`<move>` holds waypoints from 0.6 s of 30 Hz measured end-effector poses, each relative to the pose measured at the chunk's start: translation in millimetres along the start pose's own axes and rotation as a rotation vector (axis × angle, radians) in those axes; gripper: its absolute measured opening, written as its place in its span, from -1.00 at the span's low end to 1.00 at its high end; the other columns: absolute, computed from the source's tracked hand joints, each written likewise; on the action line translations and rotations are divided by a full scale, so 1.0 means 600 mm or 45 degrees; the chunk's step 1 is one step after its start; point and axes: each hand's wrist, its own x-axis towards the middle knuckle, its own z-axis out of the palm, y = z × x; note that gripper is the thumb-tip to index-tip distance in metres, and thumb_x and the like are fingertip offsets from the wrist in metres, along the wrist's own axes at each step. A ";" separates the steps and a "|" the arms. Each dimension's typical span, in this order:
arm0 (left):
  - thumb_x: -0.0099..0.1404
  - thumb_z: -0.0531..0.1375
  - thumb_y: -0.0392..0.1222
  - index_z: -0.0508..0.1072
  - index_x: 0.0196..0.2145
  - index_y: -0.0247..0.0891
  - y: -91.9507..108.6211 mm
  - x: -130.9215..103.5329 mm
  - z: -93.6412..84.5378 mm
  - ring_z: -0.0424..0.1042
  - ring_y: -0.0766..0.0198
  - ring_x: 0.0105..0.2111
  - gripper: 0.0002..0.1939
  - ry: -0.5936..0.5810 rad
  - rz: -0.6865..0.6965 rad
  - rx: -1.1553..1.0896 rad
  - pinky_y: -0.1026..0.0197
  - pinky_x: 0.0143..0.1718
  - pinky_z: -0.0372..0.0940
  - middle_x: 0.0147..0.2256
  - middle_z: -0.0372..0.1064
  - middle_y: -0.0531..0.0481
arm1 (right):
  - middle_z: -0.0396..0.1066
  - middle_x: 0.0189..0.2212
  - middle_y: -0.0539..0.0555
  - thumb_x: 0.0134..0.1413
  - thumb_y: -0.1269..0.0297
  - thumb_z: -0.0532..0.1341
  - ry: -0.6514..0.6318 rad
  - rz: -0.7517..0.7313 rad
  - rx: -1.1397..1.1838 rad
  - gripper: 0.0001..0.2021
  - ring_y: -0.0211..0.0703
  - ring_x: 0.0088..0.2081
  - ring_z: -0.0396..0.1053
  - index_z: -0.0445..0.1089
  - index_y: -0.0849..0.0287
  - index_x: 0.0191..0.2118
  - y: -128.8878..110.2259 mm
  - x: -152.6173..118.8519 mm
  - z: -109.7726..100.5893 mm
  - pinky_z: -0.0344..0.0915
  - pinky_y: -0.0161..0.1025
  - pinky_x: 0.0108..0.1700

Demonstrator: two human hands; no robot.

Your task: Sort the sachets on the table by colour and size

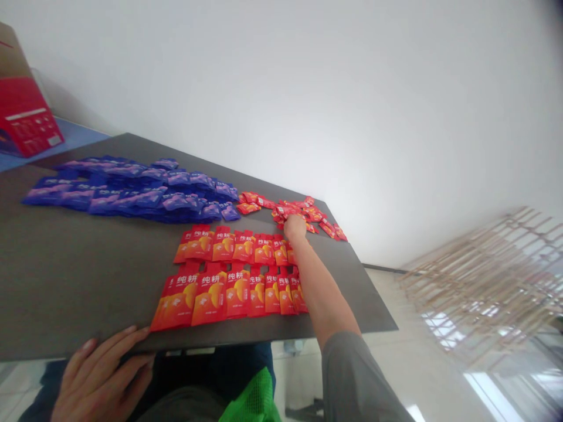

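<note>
My right hand (295, 227) reaches over the table to a loose heap of small red packets (310, 212) near the back edge. Its fingers are bent down at the heap, and whether they hold a packet is hidden. My left hand (105, 372) rests on the front table edge, fingers spread and holding nothing. Red packets with orange fruit prints (237, 292) lie overlapping in two rows in front of me, the right end partly covered by my right forearm. Behind them, blue packets (127, 199) lie overlapping in rows.
The dark grey table (65, 264) ends at a white wall behind. A red open box (26, 117) stands on a blue surface at the far left. Wooden lattice racks (488, 269) stand on the floor at the right.
</note>
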 end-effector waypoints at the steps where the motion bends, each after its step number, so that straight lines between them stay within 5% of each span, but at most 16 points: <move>1: 0.34 0.32 0.16 0.60 -0.31 0.03 0.002 0.001 -0.002 0.50 0.06 0.08 -0.79 -0.006 -0.009 -0.005 -0.06 0.53 -0.10 0.04 0.56 0.07 | 0.54 0.10 0.44 0.43 0.39 0.07 0.082 0.039 0.049 -0.61 0.12 0.12 0.54 0.56 0.31 0.17 0.018 -0.014 -0.007 0.41 -0.14 0.10; 6: 0.34 0.33 0.12 0.60 -0.30 0.01 0.010 0.006 -0.007 0.51 0.04 0.08 -0.81 -0.019 -0.038 -0.011 -0.10 0.52 -0.09 0.04 0.57 0.05 | 0.59 0.05 0.22 0.46 0.35 0.01 0.520 -0.174 0.273 -0.59 0.01 0.08 0.51 0.61 0.15 0.10 0.079 -0.155 -0.030 0.37 -0.15 0.14; 12: 0.29 0.38 0.01 0.57 -0.37 -0.08 0.004 0.002 0.003 0.50 0.04 0.12 -0.83 0.016 -0.043 -0.002 -0.18 0.51 -0.09 0.04 0.54 0.07 | 0.61 -0.13 0.15 0.46 0.31 0.16 0.763 -0.770 0.459 -0.73 -0.04 -0.10 0.50 0.63 0.06 0.02 0.050 -0.384 0.020 0.43 -0.12 0.03; 18: 0.34 0.31 0.07 0.61 -0.35 -0.05 -0.002 0.004 -0.003 0.54 -0.06 0.11 -0.80 -0.072 -0.036 0.083 -0.25 0.47 0.00 0.03 0.59 0.00 | 0.55 -0.29 0.13 0.42 0.35 0.22 0.746 -0.907 0.441 -0.82 -0.06 -0.23 0.44 0.60 0.11 -0.05 0.007 -0.443 0.094 0.42 -0.13 -0.19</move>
